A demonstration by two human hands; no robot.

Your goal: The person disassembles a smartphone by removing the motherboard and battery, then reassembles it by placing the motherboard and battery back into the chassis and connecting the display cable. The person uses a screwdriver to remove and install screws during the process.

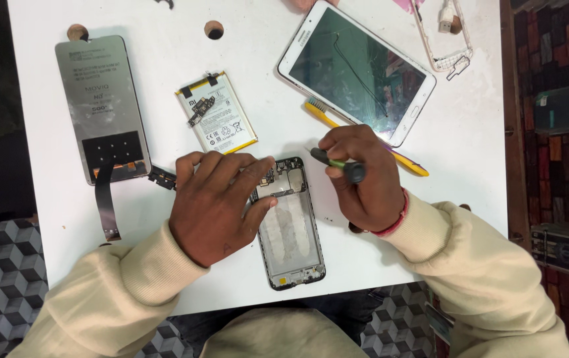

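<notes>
left hand: the left hand lies flat and spread over the upper left of the opened phone frame, fingers pressing it to the white table; it pins rather than grasps.
right hand: the right hand is curled tight round a small screwdriver, dark handle with a green band, just to the right of the frame's top edge.
tool tip: the tip points left toward the frame's upper circuit area; whether it touches is hard to tell from here.
phone frame: upright on the table between the two hands, back off, its lower half bare.
battery: a white battery lies above the left hand, apart from it.
display panel: a grey display panel with its ribbon sits far left.
tablet: a white tablet lies above the right hand, a yellow toothbrush beneath its lower edge.
</notes>
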